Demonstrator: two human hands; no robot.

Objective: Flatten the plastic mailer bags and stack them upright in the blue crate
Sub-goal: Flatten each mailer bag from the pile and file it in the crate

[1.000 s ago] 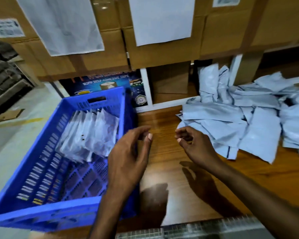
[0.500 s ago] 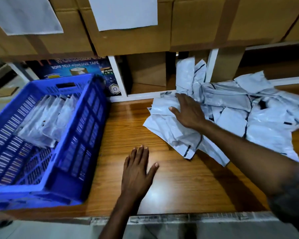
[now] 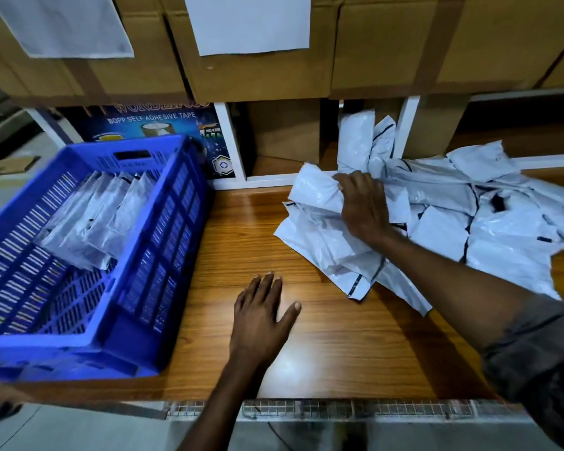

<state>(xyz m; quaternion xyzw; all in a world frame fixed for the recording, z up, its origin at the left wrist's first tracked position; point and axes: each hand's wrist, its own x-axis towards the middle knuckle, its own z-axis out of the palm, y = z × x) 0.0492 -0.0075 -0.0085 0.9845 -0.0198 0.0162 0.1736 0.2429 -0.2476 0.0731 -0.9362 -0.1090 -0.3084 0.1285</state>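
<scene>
My left hand [image 3: 261, 317] lies palm down near the near edge of the table [image 3: 339, 362], fingers straight and close together, thumb spread out, holding nothing. My right sleeve runs out of view at the right side.

The blue crate [image 3: 137, 340] sits at the table's left edge. Its near left corner is blurred and cut off. Inside, against the far end, a row of flattened mailers [image 3: 95, 219] stands leaning; the crate wall hides their lower edges.

Further in, my right hand [image 3: 362, 206] reaches to the left end of the pile of mailer bags [image 3: 489, 229] along the table's far right. My fingers curl over a crumpled mailer [image 3: 316, 190] and grip it; the fingertips are hidden under the plastic, so it may be more than one bag. The pile spills past the right edge of view.

Beyond, a tape carton [image 3: 150, 122] stands behind the crate, half covered by it, under cardboard boxes [image 3: 258, 79].
</scene>
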